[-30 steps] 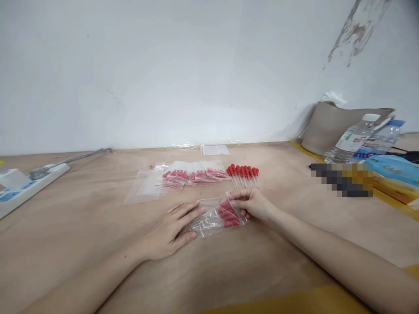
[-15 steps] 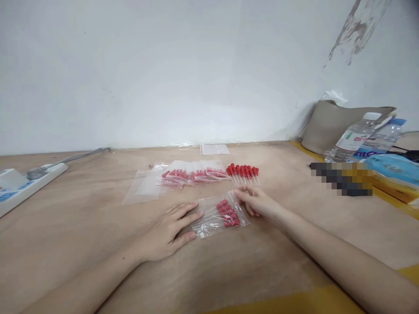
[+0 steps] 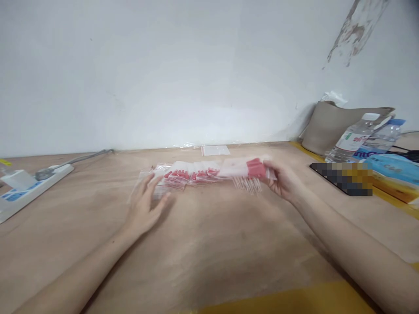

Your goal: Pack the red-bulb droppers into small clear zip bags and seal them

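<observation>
My right hand (image 3: 279,179) pinches the right end of a clear zip bag (image 3: 238,168), blurred by motion, with red-headed pieces inside. This bag hangs above the table over a row of loose droppers (image 3: 247,185), whose red tops it covers, leaving the thin clear stems showing. With fingers apart, my left hand (image 3: 147,203) is over the left end of the laid-out bags and holds nothing. Several filled zip bags (image 3: 191,174) with red tops showing overlap in a row at the middle. Flat clear bags (image 3: 139,176) lie partly hidden behind my left fingers.
A small bag (image 3: 216,150) lies near the wall. At left is a white power strip (image 3: 42,185) with a plug and grey cable. On the right are a blurred-out dark flat object (image 3: 342,179), water bottles (image 3: 355,137), a blue packet (image 3: 393,172) and a beige container (image 3: 327,124).
The filled bag has been lifted off the table by my right hand and carried away from me, over the droppers. My left hand has come off it and moved left and forward.
</observation>
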Motion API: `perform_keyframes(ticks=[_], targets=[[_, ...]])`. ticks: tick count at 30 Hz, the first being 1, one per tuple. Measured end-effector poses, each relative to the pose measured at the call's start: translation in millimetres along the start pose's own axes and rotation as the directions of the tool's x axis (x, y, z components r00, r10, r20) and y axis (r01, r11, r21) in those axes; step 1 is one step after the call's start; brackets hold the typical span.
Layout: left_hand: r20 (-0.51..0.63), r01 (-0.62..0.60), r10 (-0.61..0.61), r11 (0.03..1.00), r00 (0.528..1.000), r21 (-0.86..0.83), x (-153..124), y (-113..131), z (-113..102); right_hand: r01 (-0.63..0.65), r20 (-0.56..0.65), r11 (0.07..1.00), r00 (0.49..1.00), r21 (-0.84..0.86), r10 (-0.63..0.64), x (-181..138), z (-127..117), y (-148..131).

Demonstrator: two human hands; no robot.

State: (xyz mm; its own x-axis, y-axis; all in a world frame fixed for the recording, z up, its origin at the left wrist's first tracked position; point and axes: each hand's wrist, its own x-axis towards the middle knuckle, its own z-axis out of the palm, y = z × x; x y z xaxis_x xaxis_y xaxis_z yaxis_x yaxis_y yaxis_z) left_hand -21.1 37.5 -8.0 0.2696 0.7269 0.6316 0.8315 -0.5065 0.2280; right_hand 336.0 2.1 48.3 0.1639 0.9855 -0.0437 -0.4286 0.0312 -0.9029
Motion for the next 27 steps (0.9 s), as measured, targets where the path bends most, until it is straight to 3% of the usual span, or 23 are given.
perform_keyframes(ticks=[2,5,7,11,15,20,22,24,26,27], targets=[[-0.046,0.152,-0.148,0.984,0.988,0.095,8.9,-21.8,1.9,0.124,-0.039,0.988,0.992,0.089,-0.12,16.1,12.3,-4.2],[0.038,0.287,-0.305,0.927,0.952,0.242,16.2,-45.1,5.3,0.186,-0.098,0.967,0.98,0.173,-0.171,42.8,40.4,8.1],[0.151,0.344,-0.402,0.888,0.903,0.306,17.2,-51.4,7.8,0.127,-0.186,0.969,0.979,0.211,-0.087,57.2,59.8,24.4],[0.319,0.357,-0.477,0.859,0.819,0.368,16.0,-51.6,12.2,-0.041,-0.199,0.981,0.977,0.189,0.079,69.5,84.0,55.4],[0.348,0.361,-0.484,0.86,0.803,0.361,15.0,-53.7,15.4,-0.186,-0.17,0.979,0.965,0.085,0.198,60.4,80.8,65.2],[0.309,0.387,-0.47,0.874,0.827,0.295,13.7,-62.0,19.0,-0.357,-0.066,0.917,0.934,-0.177,0.35,32.2,51.4,52.8],[0.276,0.398,-0.455,0.885,0.846,0.24,13.5,-66.4,20.6,-0.258,-0.023,0.899,0.963,-0.353,0.268,24.6,35.1,46.0],[0.229,0.417,-0.446,0.894,0.865,0.167,13.9,-72.0,21.2,-0.069,-0.009,0.88,0.997,-0.47,0.073,24.1,15.6,39.8],[0.158,0.442,-0.448,0.894,0.88,0.075,14.6,-78.6,19.1,0.08,-0.088,0.855,0.986,-0.513,-0.145,31.1,-7.0,34.5],[0.11,0.452,-0.452,0.892,0.885,0.022,15.0,-81.7,16.7,0.127,-0.158,0.832,0.956,-0.54,-0.248,36.6,-19.0,32.4]])
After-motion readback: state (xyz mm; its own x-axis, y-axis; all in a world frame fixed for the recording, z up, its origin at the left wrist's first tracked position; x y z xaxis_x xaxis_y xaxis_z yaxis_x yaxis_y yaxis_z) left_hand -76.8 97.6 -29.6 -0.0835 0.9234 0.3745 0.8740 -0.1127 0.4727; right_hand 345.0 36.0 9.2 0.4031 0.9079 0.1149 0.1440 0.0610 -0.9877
